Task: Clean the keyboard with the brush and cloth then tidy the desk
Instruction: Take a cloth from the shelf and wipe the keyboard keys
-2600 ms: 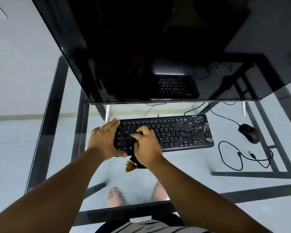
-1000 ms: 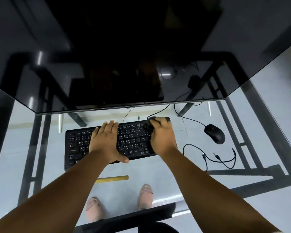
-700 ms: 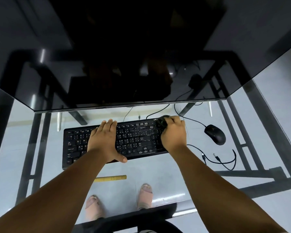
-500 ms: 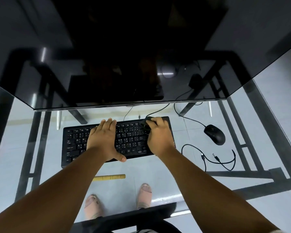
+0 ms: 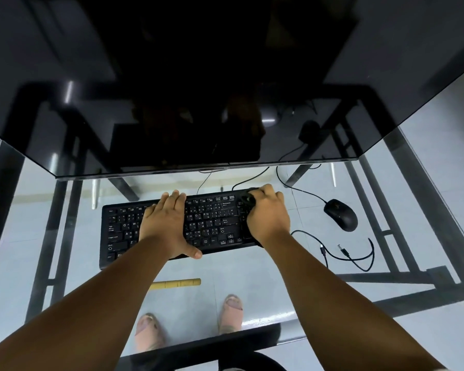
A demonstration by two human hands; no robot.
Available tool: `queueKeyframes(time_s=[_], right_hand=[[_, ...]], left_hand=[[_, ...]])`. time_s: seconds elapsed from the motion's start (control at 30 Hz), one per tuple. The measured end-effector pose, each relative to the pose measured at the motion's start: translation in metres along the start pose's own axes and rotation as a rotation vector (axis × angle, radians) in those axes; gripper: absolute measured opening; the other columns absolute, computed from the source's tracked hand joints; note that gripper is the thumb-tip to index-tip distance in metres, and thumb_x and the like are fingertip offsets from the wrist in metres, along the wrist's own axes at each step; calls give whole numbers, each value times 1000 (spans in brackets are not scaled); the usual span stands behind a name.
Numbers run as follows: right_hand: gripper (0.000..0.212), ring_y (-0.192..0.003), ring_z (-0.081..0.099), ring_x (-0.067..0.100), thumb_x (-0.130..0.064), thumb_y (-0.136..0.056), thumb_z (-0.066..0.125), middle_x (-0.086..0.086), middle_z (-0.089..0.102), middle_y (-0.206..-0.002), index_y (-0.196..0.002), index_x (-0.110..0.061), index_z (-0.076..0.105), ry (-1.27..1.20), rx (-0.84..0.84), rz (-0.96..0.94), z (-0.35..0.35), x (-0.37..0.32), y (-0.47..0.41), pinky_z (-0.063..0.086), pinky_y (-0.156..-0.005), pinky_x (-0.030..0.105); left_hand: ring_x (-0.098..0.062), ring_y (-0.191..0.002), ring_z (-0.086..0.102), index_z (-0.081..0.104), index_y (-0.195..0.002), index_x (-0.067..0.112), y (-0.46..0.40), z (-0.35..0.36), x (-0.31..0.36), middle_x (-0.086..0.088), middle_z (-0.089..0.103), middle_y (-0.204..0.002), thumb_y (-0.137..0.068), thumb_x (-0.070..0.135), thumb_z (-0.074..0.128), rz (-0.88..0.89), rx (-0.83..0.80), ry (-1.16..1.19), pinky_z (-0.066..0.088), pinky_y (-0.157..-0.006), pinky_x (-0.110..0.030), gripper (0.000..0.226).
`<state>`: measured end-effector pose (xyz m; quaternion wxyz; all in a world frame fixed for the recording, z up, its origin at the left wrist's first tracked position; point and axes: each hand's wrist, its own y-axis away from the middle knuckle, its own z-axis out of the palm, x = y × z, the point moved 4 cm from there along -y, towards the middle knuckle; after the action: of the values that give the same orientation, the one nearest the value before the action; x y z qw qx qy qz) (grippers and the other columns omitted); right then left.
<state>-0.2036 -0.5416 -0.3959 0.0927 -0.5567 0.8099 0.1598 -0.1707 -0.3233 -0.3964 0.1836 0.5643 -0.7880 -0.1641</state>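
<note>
A black keyboard (image 5: 212,223) lies on the glass desk (image 5: 252,266) in front of the monitor. My left hand (image 5: 165,223) rests flat on its left-middle keys, fingers straight, thumb over the near edge. My right hand (image 5: 268,215) is curled round a dark cloth (image 5: 247,200) and presses it on the keyboard's far right end. Most of the cloth is hidden under the hand. The brush's yellow wooden handle (image 5: 176,283) lies on the desk just in front of the keyboard; its bristles are hidden behind my left forearm.
A large dark monitor (image 5: 198,89) overhangs the far side of the desk. A black mouse (image 5: 340,215) sits to the right, with a loose black cable (image 5: 346,253) nearer me. The black desk frame and my feet show through the glass.
My right hand has wiped with the cloth back and forth along the keyboard's right half and is now at its far right corner. The brush lies released on the desk. My left hand has stayed put.
</note>
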Motion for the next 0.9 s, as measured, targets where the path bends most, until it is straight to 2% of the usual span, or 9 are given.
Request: queueKeyframes(time_s=[0.07, 0.2, 0.3, 0.4, 0.47, 0.6, 0.67, 0.8, 0.9], right_hand=[[48, -108, 40, 26, -1, -80, 47, 1, 46, -124, -125, -17, 58, -1, 20, 65, -2, 5, -2, 47, -80, 31], [49, -113, 37, 24, -3, -81, 52, 0, 43, -127, -129, -16, 56, -28, -45, -49, 6, -25, 6, 50, -87, 33], [49, -116, 37, 22, -7, -83, 54, -5, 42, -128, -131, -21, 54, -5, -57, -58, 3, -20, 8, 54, -76, 36], [46, -112, 38, 24, -6, -82, 51, -3, 42, -124, -124, -22, 57, 9, -29, 75, -7, 3, 0, 50, -69, 36], [45, -111, 38, 25, -5, -82, 49, -2, 43, -124, -123, -21, 58, -13, -5, 134, -8, 8, -2, 48, -69, 34], [51, -113, 38, 24, -3, -81, 50, -3, 44, -130, -129, -20, 56, -27, -20, -85, 4, -6, 10, 52, -83, 34], [51, -112, 40, 22, -4, -83, 49, -5, 44, -131, -130, -22, 56, -27, -7, -163, 8, 0, 19, 55, -78, 36], [50, -105, 44, 26, 0, -82, 46, -1, 50, -126, -126, -20, 59, -95, 134, 4, 10, 30, 32, 53, -75, 37], [49, -103, 47, 28, 1, -82, 48, 3, 53, -125, -126, -16, 61, -94, 153, -27, 15, 35, 44, 53, -76, 36]], left_hand=[[-22, -151, -4, -5, -155, 17, 0, 0, -1, 0, -5, -164, -47, 74, 79, -3, -2, 0, 9, -122, -42, 148], [-21, -151, -3, -4, -155, 17, -2, -1, -3, 0, -4, -164, -46, 75, 79, -9, 5, -7, 9, -121, -42, 148], [-21, -151, -4, -5, -155, 17, 0, 1, -2, 0, -5, -164, -47, 75, 78, -9, 3, 0, 9, -121, -42, 148], [-20, -151, -6, -6, -155, 18, 0, 1, -1, 1, -7, -164, -48, 74, 78, -3, 2, 7, 8, -122, -43, 147], [-20, -151, -6, -6, -155, 18, 1, 1, -1, 1, -7, -164, -48, 75, 78, -3, 1, 3, 8, -122, -43, 147], [-20, -151, -6, -6, -155, 18, 1, 1, -3, 1, -7, -164, -47, 76, 77, -6, 0, -8, 6, -121, -43, 147], [-20, -151, -6, -6, -155, 19, 0, 1, -3, 1, -8, -164, -47, 78, 76, -7, -4, -11, 6, -121, -44, 147], [-20, -151, -7, -9, -155, 21, 0, 1, -2, 1, -8, -164, -48, 77, 76, -10, -2, -7, 7, -121, -45, 148], [-21, -151, -5, -10, -154, 25, 1, 1, -3, 2, -7, -164, -46, 76, 78, -13, -1, 3, 9, -121, -46, 148]])
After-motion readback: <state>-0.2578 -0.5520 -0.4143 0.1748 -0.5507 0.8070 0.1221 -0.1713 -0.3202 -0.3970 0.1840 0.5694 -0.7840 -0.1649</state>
